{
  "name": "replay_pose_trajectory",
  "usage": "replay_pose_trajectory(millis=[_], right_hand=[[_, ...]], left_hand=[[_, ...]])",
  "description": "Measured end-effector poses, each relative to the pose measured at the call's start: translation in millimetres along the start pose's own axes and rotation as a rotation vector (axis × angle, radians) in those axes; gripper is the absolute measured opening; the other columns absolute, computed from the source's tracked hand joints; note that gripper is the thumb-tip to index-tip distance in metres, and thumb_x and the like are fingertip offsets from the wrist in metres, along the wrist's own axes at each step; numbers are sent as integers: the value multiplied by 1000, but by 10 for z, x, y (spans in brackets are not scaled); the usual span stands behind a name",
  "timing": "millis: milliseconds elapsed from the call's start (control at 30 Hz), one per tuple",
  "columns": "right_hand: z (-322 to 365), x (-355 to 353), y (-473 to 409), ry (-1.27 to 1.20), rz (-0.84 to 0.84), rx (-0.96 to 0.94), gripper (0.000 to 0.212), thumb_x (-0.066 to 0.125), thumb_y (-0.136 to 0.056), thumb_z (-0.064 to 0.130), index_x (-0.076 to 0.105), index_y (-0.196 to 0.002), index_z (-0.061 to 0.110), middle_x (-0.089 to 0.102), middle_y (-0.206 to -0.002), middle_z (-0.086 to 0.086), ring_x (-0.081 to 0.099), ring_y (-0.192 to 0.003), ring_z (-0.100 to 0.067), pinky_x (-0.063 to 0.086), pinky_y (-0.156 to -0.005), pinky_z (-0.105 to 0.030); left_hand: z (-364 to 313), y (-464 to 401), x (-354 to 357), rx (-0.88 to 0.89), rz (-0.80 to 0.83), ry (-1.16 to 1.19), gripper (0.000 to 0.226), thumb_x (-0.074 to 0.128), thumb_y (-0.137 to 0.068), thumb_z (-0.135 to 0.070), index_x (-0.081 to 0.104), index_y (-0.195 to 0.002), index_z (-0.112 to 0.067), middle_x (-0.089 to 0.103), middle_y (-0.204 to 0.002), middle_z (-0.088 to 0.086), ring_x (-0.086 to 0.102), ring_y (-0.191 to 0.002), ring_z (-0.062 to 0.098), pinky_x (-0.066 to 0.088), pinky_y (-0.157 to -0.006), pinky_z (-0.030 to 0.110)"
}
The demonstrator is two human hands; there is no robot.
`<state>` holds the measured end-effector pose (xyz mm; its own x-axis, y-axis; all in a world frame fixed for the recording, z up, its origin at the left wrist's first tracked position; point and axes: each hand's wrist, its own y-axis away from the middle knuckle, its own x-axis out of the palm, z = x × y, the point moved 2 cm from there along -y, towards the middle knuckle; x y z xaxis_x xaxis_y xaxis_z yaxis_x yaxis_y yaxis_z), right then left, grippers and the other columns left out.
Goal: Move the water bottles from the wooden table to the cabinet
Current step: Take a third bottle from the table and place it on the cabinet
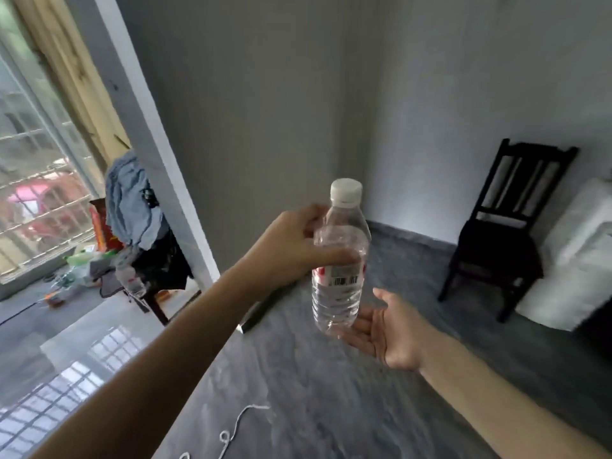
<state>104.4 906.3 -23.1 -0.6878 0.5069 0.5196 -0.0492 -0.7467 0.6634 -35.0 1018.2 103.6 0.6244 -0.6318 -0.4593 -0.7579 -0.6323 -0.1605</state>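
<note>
A clear plastic water bottle (339, 260) with a white cap and a red-and-white label is held upright in the air at the middle of the view. My left hand (291, 246) grips its upper body, fingers and thumb wrapped round it. Just below and to the right, my right hand (387, 329) is palm up with relaxed fingers under the bottle's base; whether it touches the bottle I cannot tell. Another clear bottle (130, 279) shows blurred at the left, among clutter. No wooden table or cabinet is in view.
A dark wooden chair (503, 233) stands by the right wall beside a white object (576, 253). At the left, a chair draped with grey clothes (132, 207) stands by a barred window (36, 193). A white string (238, 425) lies on the grey floor.
</note>
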Motion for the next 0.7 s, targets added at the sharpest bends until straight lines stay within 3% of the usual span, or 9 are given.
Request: replay_pose_trajectory(millis=[67,200,367,467,600,700], right_hand=[[162,-348,133,-46,-20,-25,79,23,-102,54,61,-125,-12,63,-126,-30,62,-113,-37,56,-83,-40],[444,-1002,386,-126,-59,-106,77,21,-103,51,61,-125,-11,63,-125,-31,58,-123,-41,53,-87,-39],[654,-1742,740,-277,-153,-188,75,24,-103,49,67,-117,-11,63,-125,-30,56,-126,-43,51,-92,-38],[715,-2117,971,-368,-202,-224,74,27,-103,49,65,-118,-12,63,-125,-30,56,-125,-43,54,-87,-41],[770,-2490,1209,-462,-272,-280,74,26,-104,48,66,-116,-13,64,-123,-31,62,-116,-42,55,-83,-43],[795,-2704,1354,-523,-322,-329,71,27,-104,48,61,-124,-11,65,-123,-30,64,-114,-41,56,-83,-43]], left_hand=[[-144,-254,349,28,69,15,58,89,-62,-36,70,-116,-24,79,-105,-1,76,-99,14,59,-95,36],[-403,-734,1017,69,192,27,51,91,-74,-18,69,-120,-17,79,-106,0,76,-99,13,59,-97,38],[-705,-1200,1806,119,349,74,68,88,-55,-47,69,-117,-26,78,-110,-6,75,-102,11,58,-100,42],[-902,-1392,2237,160,461,89,60,88,-56,-45,68,-111,-33,77,-115,-10,74,-105,11,57,-101,45],[-1119,-1607,2738,211,608,96,56,91,-65,-32,69,-117,-26,78,-110,-6,74,-105,13,54,-104,48],[-1247,-1768,3050,255,687,101,64,89,-60,-42,68,-120,-31,77,-113,-10,72,-108,10,54,-105,45]])
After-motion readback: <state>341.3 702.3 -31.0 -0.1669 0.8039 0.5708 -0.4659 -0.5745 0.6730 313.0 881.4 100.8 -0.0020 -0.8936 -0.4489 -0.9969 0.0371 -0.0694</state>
